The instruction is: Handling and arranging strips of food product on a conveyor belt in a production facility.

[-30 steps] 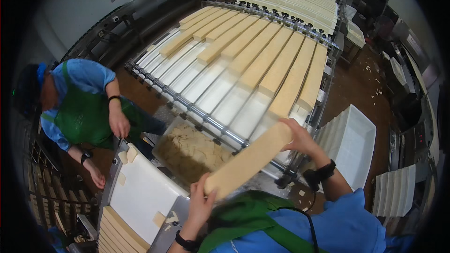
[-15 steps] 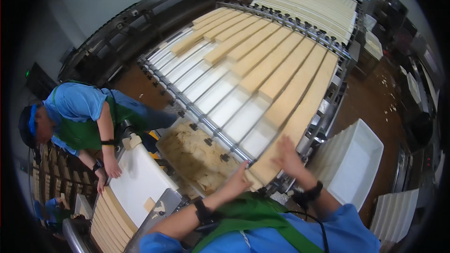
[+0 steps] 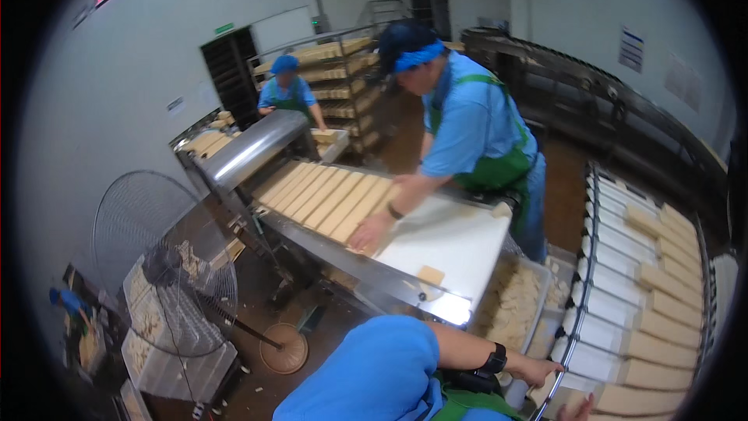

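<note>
At the lower right, my left hand [image 3: 538, 370] is at the metal rail along a rack of pale tan slabs [image 3: 650, 348], fingers curled around something I cannot make out. A little right of it, my right hand [image 3: 575, 408] is partly cut off by the bottom edge, touching or beside a slab end; its grip is unclear. The rack has white channels under the slabs. Left of it stands a bin of pale scraps [image 3: 510, 304]. A co-worker [image 3: 475, 125] in blue and green leans over a white conveyor [image 3: 444, 242], a hand on a row of slabs [image 3: 327, 199].
A large floor fan [image 3: 164, 257] stands at left before plastic bins of scraps [image 3: 178, 374]. A second person [image 3: 288, 93] works behind the steel machine [image 3: 249, 152], near shelved racks [image 3: 351, 90]. Another person [image 3: 68, 302] is at far left. A long conveyor [image 3: 592, 78] runs along the back wall.
The slab I held in the air was lowered onto the rack. My view has since swung left, shifting the rack rightward. The co-worker's hand has moved onto the conveyor's slab row.
</note>
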The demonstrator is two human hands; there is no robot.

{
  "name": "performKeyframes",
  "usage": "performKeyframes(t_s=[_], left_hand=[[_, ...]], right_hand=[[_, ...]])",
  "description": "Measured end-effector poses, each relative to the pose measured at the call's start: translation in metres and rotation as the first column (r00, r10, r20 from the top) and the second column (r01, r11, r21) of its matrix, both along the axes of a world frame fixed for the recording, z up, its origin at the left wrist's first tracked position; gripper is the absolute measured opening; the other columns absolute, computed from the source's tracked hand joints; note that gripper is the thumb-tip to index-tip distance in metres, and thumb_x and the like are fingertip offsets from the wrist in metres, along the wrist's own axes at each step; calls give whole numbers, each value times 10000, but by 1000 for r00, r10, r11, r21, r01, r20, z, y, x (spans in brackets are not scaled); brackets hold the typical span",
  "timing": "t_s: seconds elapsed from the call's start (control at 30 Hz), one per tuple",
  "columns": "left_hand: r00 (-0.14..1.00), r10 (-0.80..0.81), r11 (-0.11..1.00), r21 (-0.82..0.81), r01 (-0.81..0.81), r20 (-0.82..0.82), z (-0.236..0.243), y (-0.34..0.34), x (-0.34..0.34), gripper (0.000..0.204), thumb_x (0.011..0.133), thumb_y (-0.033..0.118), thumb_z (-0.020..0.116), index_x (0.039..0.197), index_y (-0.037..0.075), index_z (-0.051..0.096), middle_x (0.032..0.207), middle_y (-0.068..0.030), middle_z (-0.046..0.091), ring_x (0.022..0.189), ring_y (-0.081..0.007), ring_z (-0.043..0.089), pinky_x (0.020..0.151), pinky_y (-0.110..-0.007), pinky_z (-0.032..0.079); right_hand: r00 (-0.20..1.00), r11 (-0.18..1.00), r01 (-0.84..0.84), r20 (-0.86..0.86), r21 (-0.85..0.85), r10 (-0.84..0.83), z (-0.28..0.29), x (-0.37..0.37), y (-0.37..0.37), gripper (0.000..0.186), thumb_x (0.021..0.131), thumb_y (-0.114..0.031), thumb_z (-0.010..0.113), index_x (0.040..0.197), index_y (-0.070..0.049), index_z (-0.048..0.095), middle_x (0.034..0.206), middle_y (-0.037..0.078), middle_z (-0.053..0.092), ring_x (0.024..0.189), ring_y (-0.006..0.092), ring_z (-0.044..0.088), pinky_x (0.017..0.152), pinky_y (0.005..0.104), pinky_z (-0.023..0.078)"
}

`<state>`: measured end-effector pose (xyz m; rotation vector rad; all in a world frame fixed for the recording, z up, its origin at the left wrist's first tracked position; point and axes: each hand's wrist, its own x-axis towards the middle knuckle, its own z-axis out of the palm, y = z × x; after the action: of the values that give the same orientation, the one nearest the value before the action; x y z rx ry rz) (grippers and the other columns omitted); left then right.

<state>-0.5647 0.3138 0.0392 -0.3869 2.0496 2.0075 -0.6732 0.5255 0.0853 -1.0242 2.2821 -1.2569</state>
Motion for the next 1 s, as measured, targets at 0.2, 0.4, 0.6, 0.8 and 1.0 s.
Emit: performKeyframes(t_s=[0.2,0.4,0.6,0.8,1.0], left_hand=[[889,414,749,-482,-454,-193,7,-85,66,721,721,87,551,1367,-1,244,1036,-276,560,956,-369,568,812,-426,450],[795,605,763,-306,-569,33,17,-97,196,602,784,218,594,1308,17,375,942,-194,632,760,-249,640,675,-337,507],[740,629,650,-360,-669,-240,-2,-115,266,272,826,197,573,1018,11,623,767,-93,658,693,-181,626,643,-296,497],[827,552,740,-398,-543,-101,66,-131,259,182,826,211,616,871,37,647,847,-84,647,769,-174,603,723,-298,483],[857,383,746,-432,-507,-344,64,-158,294,316,821,136,630,1115,62,541,1085,-97,579,867,-163,598,771,-291,493]], right_hand=[[958,985,172,-231,-12,-170,-63,-108,-16,700,799,-265,675,1334,50,351,1350,261,385,1250,356,379,1047,389,306],[898,967,68,-437,244,47,-77,-117,-19,722,800,-340,669,1308,75,367,1303,285,412,1228,390,380,1050,398,294],[390,994,51,-918,97,70,-96,-119,-36,439,796,-277,654,1049,75,586,1028,261,596,906,362,591,793,434,474],[446,718,-658,-652,224,613,5,-68,-40,341,788,-238,650,954,59,618,910,216,615,757,320,587,687,417,474],[108,105,-994,-365,-28,925,179,27,-70,253,781,-198,646,859,42,649,792,171,634,609,278,583,582,400,473]])
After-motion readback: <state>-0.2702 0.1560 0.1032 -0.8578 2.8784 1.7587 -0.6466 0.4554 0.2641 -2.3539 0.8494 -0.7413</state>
